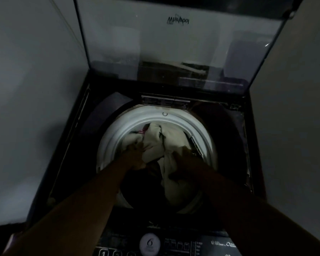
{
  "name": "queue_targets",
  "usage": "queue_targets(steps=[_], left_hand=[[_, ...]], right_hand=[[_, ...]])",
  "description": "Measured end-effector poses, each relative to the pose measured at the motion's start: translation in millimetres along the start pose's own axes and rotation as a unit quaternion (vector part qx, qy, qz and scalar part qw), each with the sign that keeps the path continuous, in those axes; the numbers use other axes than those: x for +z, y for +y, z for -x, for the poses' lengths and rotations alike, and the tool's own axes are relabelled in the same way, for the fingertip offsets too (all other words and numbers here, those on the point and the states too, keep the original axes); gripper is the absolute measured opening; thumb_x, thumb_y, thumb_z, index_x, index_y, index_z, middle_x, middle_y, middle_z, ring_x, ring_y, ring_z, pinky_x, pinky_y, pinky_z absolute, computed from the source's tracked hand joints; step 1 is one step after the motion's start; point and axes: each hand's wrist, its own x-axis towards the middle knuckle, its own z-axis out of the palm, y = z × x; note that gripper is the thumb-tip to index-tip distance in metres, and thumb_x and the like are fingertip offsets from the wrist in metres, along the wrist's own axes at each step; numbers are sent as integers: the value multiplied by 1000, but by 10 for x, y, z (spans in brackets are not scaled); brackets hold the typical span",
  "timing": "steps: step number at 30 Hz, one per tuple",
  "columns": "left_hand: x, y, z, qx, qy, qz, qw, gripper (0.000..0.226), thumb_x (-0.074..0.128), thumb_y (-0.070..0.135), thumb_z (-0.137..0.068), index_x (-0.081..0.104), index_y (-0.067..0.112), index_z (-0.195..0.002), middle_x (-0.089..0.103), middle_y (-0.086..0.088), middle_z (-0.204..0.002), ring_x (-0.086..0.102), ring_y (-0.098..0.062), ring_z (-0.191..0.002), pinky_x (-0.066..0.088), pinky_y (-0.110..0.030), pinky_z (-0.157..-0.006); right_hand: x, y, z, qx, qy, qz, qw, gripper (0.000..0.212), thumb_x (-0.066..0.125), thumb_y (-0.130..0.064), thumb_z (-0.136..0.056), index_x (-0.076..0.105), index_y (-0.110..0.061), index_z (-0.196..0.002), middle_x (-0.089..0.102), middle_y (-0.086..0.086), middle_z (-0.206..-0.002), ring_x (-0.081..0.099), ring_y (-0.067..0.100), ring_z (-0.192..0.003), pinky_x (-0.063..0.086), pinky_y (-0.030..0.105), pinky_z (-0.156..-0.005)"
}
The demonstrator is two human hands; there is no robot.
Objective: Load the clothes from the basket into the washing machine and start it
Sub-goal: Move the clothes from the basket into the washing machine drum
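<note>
Overall scene: dim view straight down into a top-loading washing machine [233, 137]; its lid [174, 43] stands raised, beyond both grips
Left grip [135, 156]: inside the drum mouth; fingers curled into a fold of the cream cloth, grasping it
Right grip [185, 157]: just beside the left grip, on the same cloth; too dark to tell whether it clenches the fabric or only presses on it
Cream cloth [155, 137]: bunched between and just beyond the two grips, high in the drum; one tail hangs below the right grip toward the near rim
Pink garment [143, 131]: small edge showing just beyond the left grip, beside the cream cloth
Drum ring [116, 130]: pale, circling both grips
Control panel [150, 243]: at the near edge, well behind the grips; untouched
Basket: not in view
Step in hand: probably pushing the load down; best done by pressing the bulk below the ring, tucking the hanging tail inside, and spreading the cloth evenly rather than in one lump; both grips should be out before the lid comes down
</note>
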Motion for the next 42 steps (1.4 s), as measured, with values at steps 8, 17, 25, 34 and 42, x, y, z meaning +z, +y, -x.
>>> queue_targets(steps=[8, 17, 25, 34, 42], left_hand=[[128, 87, -455, -51, 22, 3, 998, 71, 38, 42, -107, 2, 14, -161, 9, -21, -167, 15, -39, -153, 17, -49, -123], [-209, 13, 205, 35, -18, 58, 998, 85, 62, 46, -96, 15, 16, -161, 10, -5, -169, 12, -23, -155, 13, -30, -123], [-621, 269, 1345, 164, 46, 58, 984, 70, 67, 41, -93, 38, 27, -154, 41, -1, -155, 45, -19, -139, 43, -29, -107], [-919, 891, 2382, 315, 116, 43, 941, 49, 70, 33, -93, 56, 25, -139, 56, 3, -134, 57, -16, -123, 49, -31, -100], [-463, 2001, 2851, 416, 103, 6, 904, 44, 72, 30, -92, 61, 22, -134, 64, -2, -130, 60, -16, -120, 47, -37, -108]], right_hand=[[148, -4, -381, 3, -17, 25, 1000, 108, 63, -65, -87, -2, -23, -162, -15, 23, -166, -5, 49, -152, 12, 62, -122], [-215, -186, 297, -16, -18, 47, 999, 69, 61, -43, -97, 35, -19, -156, 34, 18, -159, 39, 36, -143, 36, 43, -115], [-689, -427, 1641, 30, 99, -28, 994, 61, 61, -44, -96, 45, -17, -149, 51, 13, -149, 49, 30, -135, 43, 36, -107], [-690, -315, 3155, 116, 213, -125, 962, 47, 60, -42, -98, 57, -16, -137, 61, 11, -136, 58, 32, -125, 46, 34, -99], [-245, 341, 4230, 222, 257, -174, 924, 63, 57, -49, -98, 44, -17, -151, 54, 11, -147, 53, 30, -132, 43, 38, -108]])
